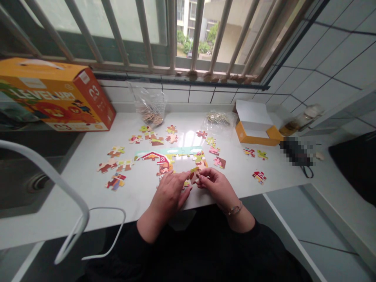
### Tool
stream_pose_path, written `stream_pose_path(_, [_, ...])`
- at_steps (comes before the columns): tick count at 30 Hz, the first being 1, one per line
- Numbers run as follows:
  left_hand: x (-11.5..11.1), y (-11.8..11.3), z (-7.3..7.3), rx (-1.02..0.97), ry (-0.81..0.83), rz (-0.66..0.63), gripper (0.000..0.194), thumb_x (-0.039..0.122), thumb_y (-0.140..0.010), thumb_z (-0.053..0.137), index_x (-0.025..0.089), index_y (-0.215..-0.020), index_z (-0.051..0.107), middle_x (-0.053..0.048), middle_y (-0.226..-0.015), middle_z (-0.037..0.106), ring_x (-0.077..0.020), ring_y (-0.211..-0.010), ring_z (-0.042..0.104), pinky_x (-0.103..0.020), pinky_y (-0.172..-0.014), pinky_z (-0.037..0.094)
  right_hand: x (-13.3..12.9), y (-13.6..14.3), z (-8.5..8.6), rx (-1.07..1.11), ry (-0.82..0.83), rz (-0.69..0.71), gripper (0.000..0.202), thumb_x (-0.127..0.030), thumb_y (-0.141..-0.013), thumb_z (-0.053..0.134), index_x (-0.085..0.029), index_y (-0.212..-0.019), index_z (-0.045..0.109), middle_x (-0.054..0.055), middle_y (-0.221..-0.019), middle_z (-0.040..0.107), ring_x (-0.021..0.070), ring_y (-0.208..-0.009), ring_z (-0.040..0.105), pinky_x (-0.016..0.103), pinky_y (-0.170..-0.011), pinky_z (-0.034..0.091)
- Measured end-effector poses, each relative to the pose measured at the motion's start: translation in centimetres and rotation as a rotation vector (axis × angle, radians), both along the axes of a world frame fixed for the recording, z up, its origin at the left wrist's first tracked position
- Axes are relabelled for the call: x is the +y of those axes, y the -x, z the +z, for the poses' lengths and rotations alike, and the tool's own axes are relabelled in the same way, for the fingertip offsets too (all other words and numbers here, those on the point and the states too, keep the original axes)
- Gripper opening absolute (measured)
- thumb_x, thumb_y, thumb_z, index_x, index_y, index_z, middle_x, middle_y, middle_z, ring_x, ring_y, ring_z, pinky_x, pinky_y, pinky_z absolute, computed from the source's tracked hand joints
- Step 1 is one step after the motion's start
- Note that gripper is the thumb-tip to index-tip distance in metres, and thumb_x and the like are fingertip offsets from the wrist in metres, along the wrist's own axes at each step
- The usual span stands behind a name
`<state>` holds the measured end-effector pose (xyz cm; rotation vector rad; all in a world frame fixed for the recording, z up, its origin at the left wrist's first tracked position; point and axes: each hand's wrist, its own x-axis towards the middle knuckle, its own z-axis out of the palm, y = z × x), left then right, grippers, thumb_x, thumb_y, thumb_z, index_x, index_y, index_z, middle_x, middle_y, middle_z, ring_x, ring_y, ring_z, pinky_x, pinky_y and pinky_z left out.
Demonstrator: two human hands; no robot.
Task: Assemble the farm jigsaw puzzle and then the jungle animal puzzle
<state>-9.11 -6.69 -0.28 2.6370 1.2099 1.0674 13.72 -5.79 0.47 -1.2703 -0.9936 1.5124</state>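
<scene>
Between thumb and fingers, my right hand (216, 183) grips a jigsaw piece (194, 176) with brown and white patches, held at the lower right of a partly joined jigsaw puzzle (152, 155). My left hand (172, 190) lies over the puzzle's lower edge, fingers stretched out, the fingertips close to that piece. The joined part shows a red barn roof and a pale blue strip along its top. My left hand hides some of the lower pieces. Loose pieces lie on both sides, among them a pink one (219, 162) near my right hand and a red-roofed one (259, 176) farther right.
A large orange box (96, 102) stands at the back left beside the sink (17, 184). Clear bags (149, 109) of pieces and an open yellow box (255, 135) line the wall. A bottle (302, 119) lies right. A white cable-like loop (85, 203) crosses the front left.
</scene>
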Motion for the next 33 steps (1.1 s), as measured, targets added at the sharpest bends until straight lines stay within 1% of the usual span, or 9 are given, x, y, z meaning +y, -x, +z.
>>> stream_pose_path(4, [-0.1,0.0,0.1,-0.016,0.006,0.031,0.064,0.035,-0.109,0.071,0.02,-0.164,0.043,-0.018,-0.144,0.074,-0.0345,-0.134,0.072,-0.053,-0.115,0.057,-1.1,1.9,0.5,0.186,0.073,-0.108,0.061,-0.057,-0.065,0.106,-0.024,-0.092,0.062,0.002,-0.092,0.08,0.0238,-0.092,0.083,0.039,-0.089,0.068])
stream_pose_path(8, [0.0,0.0,0.1,-0.012,-0.002,0.009,0.061,0.03,-0.111,0.066,0.023,-0.167,0.04,-0.016,-0.142,0.076,-0.0329,-0.129,0.075,-0.054,-0.116,0.058,-2.1,3.3,1.3,0.235,0.063,-0.175,0.07,-0.047,-0.065,0.108,-0.029,-0.115,0.061,-0.004,-0.091,0.079,0.0214,-0.091,0.083,0.035,-0.085,0.068])
stream_pose_path(11, [0.0,0.1,0.2,-0.026,0.005,-0.006,0.062,0.023,-0.112,0.061,0.025,-0.17,0.038,-0.015,-0.143,0.076,-0.0315,-0.129,0.075,-0.053,-0.117,0.057,-2.3,3.4,1.6,0.165,0.061,-0.119,0.071,-0.054,-0.07,0.104,-0.029,-0.123,0.064,-0.001,-0.09,0.081,0.0227,-0.089,0.083,0.036,-0.083,0.069])
stream_pose_path(14, [0.0,0.1,0.3,-0.055,0.029,-0.023,0.065,0.018,-0.111,0.058,0.025,-0.172,0.037,-0.014,-0.144,0.075,-0.0302,-0.13,0.074,-0.052,-0.118,0.057,-2.2,2.9,1.4,0.087,0.061,-0.103,0.063,-0.068,-0.075,0.096,-0.026,-0.111,0.067,0.004,-0.09,0.083,0.0247,-0.086,0.083,0.038,-0.078,0.069])
stream_pose_path(18, [0.1,0.3,0.2,-0.106,0.07,0.005,0.058,0.017,-0.111,0.056,0.023,-0.167,0.048,-0.014,-0.138,0.076,-0.0296,-0.125,0.074,-0.05,-0.113,0.06,-2.1,2.2,0.9,0.031,0.049,-0.092,0.059,-0.073,-0.077,0.093,-0.023,-0.097,0.069,0.007,-0.093,0.084,0.0257,-0.087,0.084,0.036,-0.074,0.068])
stream_pose_path(24, [0.1,0.5,0.5,-0.123,0.082,0.067,0.03,0.02,-0.112,0.059,0.021,-0.14,0.069,-0.011,-0.114,0.08,-0.0275,-0.104,0.075,-0.045,-0.097,0.062,-2.0,2.1,0.5,-0.024,0.063,-0.143,0.059,-0.072,-0.072,0.095,-0.021,-0.091,0.072,0.008,-0.084,0.081,0.0273,-0.084,0.083,0.031,-0.062,0.064])
stream_pose_path(27, [0.0,0.5,0.7,-0.12,0.084,0.036,0.038,0.022,-0.113,0.057,0.022,-0.15,0.063,-0.013,-0.125,0.08,-0.029,-0.114,0.076,-0.047,-0.103,0.062,-1.9,2.2,0.6,-0.005,0.077,-0.173,0.058,-0.07,-0.071,0.096,-0.022,-0.089,0.07,0.008,-0.082,0.081,0.0273,-0.082,0.083,0.031,-0.059,0.062])
stream_pose_path(30, [-0.1,0.5,0.7,-0.078,0.074,0.009,0.058,0.037,-0.11,0.069,0.025,-0.163,0.052,-0.017,-0.147,0.073,-0.034,-0.133,0.072,-0.053,-0.113,0.059,-1.9,2.4,0.7,0.005,0.067,-0.15,0.056,-0.069,-0.073,0.095,-0.022,-0.088,0.071,0.008,-0.085,0.082,0.0271,-0.083,0.083,0.032,-0.063,0.064])
stream_pose_path(33, [-0.1,0.4,0.2,-0.04,0.056,0.007,0.06,0.037,-0.109,0.072,0.025,-0.163,0.051,-0.017,-0.147,0.074,-0.0341,-0.133,0.072,-0.052,-0.112,0.06,-1.9,2.4,0.7,-0.035,0.039,-0.089,0.053,-0.07,-0.076,0.093,-0.022,-0.091,0.073,0.008,-0.088,0.083,0.0271,-0.085,0.082,0.033,-0.065,0.064])
